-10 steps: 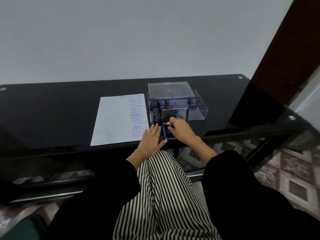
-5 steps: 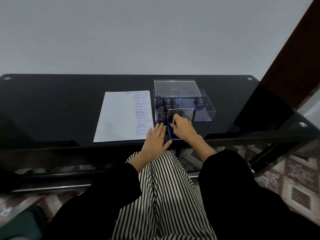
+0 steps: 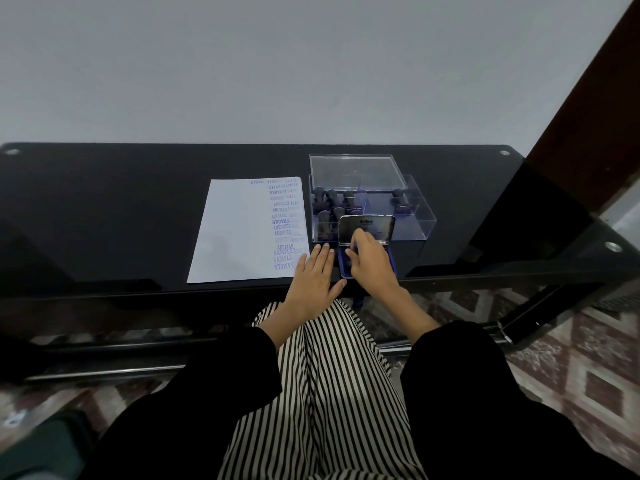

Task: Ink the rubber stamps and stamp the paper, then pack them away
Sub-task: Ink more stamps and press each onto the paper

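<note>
On my feed the left hand lies flat on the black glass table at its near edge, fingers straight and close together, their tips just beside the near right corner of the paper. The sheet carries a column of blue impressions down its right side, among them SAMPLE, AIR MAIL, FRAGILE and AMENDED. Just right of that hand sits the open ink pad, its metal lid standing upright at the far side. The right hand is over the pad with fingers curled downward and tips near the lid's lower edge; I cannot tell whether they pinch a stamp or only touch the tin. Behind the pad stands a clear plastic box, with a cluster of black-handled rubber stamps in its left compartment and one more stamp in the right. The box's clear cover lies just behind it.
</note>
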A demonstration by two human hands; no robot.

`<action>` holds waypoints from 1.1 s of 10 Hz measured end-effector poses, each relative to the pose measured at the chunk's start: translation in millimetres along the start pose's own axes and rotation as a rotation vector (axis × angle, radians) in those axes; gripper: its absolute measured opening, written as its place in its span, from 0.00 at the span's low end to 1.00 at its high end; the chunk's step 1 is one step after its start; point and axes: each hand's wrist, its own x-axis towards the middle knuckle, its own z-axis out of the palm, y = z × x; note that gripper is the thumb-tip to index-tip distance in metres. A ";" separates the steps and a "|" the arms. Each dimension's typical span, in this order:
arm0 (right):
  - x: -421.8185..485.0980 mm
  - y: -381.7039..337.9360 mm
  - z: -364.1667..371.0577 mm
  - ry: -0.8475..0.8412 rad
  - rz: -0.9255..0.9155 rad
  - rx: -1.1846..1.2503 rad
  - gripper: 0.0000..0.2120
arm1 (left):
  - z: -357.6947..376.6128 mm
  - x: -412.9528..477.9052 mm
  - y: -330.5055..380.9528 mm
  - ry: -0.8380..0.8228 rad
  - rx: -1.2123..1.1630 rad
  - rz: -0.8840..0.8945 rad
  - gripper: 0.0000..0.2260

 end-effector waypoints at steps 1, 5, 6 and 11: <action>6.8 -2.0 -2.0 -0.045 0.008 -0.005 0.09 | -0.5 0.3 -0.1 0.000 0.012 -0.002 0.30; -8.3 1.2 4.8 0.056 -0.010 0.018 0.08 | -2.2 0.0 1.0 -0.009 -0.009 -0.004 0.30; -3.9 0.3 3.1 0.039 -0.001 0.028 0.09 | -2.6 -0.2 0.7 -0.015 -0.006 -0.005 0.30; -6.7 0.3 5.2 0.064 -0.006 0.022 0.08 | -2.9 -0.2 0.9 -0.018 0.007 -0.003 0.30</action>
